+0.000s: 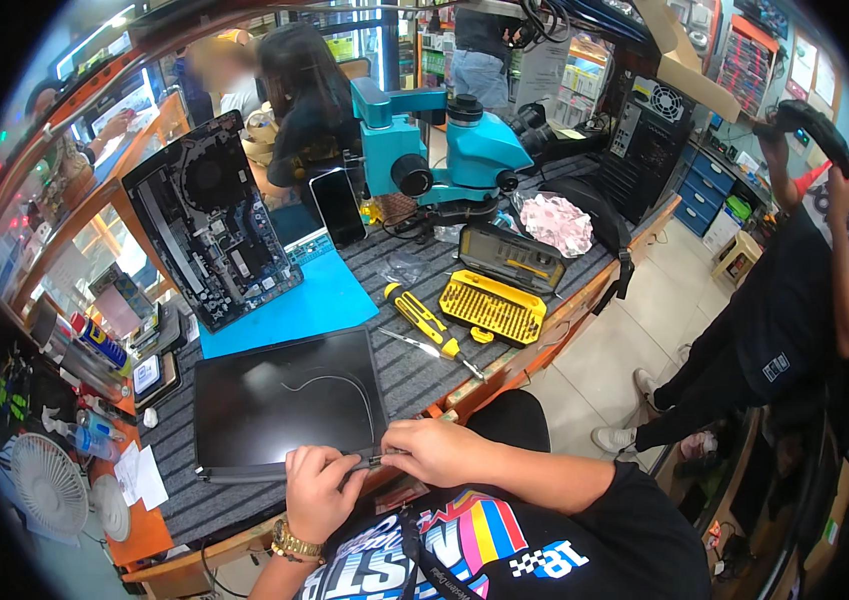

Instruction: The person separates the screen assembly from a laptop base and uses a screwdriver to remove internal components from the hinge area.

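Note:
A laptop screen (269, 400) lies flat on the striped grey mat, its dark face up. A thin pale wire (344, 379) curves loosely over its right half. At the screen's lower right corner, my left hand (318, 490) pinches a narrow dark strip (369, 463) along the near edge. My right hand (434, 448) comes in from the right, its fingers closed on the same strip close to the left fingertips. Both hands partly cover the strip, and its exact kind is hidden.
An opened laptop base (212, 215) stands tilted on a blue mat (329, 305). Beyond the screen are a yellow screwdriver (419, 312), tweezers (412, 342), a yellow bit case (492, 305) and a teal microscope (444, 150). A fan (49, 482) stands left; another person (784, 250) stands right.

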Motion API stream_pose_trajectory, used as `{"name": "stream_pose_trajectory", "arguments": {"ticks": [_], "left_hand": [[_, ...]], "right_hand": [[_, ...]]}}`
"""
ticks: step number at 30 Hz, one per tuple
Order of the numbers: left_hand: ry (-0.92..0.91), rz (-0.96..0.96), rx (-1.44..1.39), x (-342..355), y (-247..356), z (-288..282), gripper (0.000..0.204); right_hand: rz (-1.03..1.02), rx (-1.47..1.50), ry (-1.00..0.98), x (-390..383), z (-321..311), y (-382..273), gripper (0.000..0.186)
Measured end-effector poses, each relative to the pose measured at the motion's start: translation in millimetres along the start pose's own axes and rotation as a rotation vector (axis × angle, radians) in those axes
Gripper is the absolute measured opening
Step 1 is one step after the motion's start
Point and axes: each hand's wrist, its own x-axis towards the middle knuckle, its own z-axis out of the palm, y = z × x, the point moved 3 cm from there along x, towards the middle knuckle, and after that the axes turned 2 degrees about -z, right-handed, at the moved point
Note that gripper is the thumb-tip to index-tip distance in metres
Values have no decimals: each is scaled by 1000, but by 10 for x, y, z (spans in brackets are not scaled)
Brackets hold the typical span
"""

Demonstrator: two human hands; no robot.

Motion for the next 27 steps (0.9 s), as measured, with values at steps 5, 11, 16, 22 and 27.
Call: {"name": "stream_pose_trajectory", "arguments": {"ticks": [5, 11, 16, 22, 27], "left_hand": [[46, 9, -9, -43, -30, 33, 29], [40, -11, -8, -58, -33, 33, 25], [43, -38, -11, -61, -19, 37, 23], [40, -61, -14, -37, -23, 60, 22], [62, -56, -21, -36, -23, 43, 24]], "right_hand": [[16, -22, -1, 87, 1, 11, 25], [124, -32, -50, 137, 0, 34, 27], [20, -8, 4, 18, -33, -80, 17], [-253, -361, 50, -123, 99, -97, 16], [-242, -269, 55, -129, 64, -37, 14]]}}
